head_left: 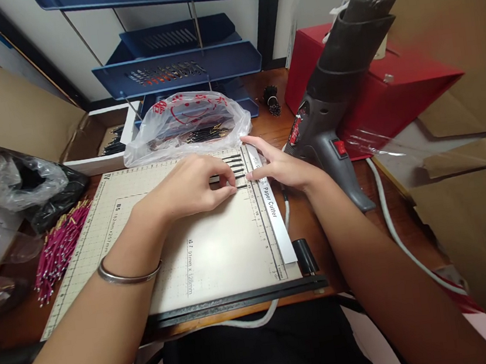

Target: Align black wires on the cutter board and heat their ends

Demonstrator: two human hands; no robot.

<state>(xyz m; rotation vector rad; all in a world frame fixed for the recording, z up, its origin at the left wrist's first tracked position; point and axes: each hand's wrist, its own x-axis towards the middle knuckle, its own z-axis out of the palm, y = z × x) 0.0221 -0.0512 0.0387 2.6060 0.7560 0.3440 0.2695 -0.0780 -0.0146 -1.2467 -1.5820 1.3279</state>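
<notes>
The paper cutter board (224, 243), cream with printed grid lines, lies in front of me. Thin black pieces (236, 164), several of them, rest in a row by its ruled right edge. My left hand (194, 185) reaches over the board, thumb and forefinger pinched at the end of one such piece (242, 187). Thumb and forefinger spread, my right hand (288, 167) is at the white "Paper Cutter" strip (276, 219). Its thumb tip touches the board near the ends of the black pieces, its forefinger the strip's far end. Its other fingers are partly hidden.
A heat gun (329, 130) stands right, before a red box (405, 97). Behind the board are a clear plastic bag (185, 112) of black pieces and blue tiered trays (180, 68). Magenta gold-tipped pieces (62, 245) lie left. A white cable (397, 234) runs right.
</notes>
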